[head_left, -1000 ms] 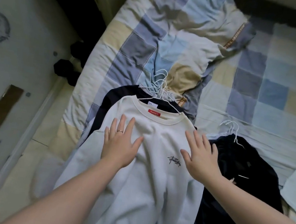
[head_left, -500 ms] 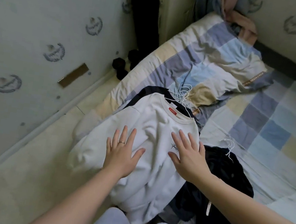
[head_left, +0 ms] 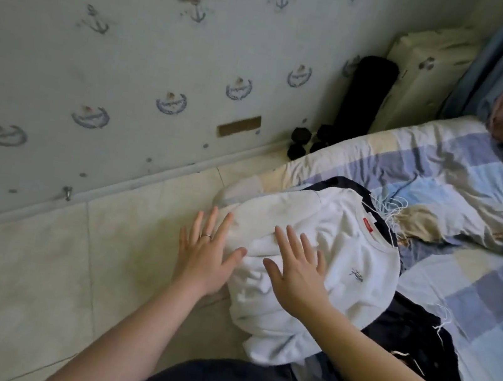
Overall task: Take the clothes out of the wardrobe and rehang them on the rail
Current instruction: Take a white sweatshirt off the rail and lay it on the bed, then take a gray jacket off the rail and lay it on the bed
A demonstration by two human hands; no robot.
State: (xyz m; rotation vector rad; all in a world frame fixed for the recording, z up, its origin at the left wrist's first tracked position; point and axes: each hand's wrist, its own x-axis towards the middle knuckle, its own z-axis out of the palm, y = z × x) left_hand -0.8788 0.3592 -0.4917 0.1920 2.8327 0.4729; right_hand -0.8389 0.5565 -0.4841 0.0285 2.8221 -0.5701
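Grip: both hands spread, fingers straight, nothing pinched. The right hand [head_left: 296, 276] lay palm-down on the chest of the sweatshirt [head_left: 335, 236]. The left hand [head_left: 204, 258], ring on one finger, sat at the garment's left edge with its thumb against the cloth. Could not tell whether that palm pressed or only hovered.

Sweatshirt: white, crumpled, on the near corner of the bed [head_left: 474, 291], with its lower part sagging over the edge toward the floor [head_left: 33, 271]. Its collar pointed away from the person. A bundle of white wire hooks [head_left: 389, 208] stuck out beyond the collar. A dark top [head_left: 340, 184] lay under it, and a second dark heap [head_left: 411, 340] lay just to its right, with its own hook. Wardrobe and rail were not in view.

Judgement: the clothes were out and rehanging was not yet begun. The step in hand looked like settling the stack before lifting it.

To do it well:
- Take the garment by its hook, not by the cloth, so that it stays on its hanger.
- The hooks looked tangled, so separate one before pulling.
- Support the overhanging hem with the left hand, or it may drag the sweatshirt to the floor.
- Lift the top garment alone.
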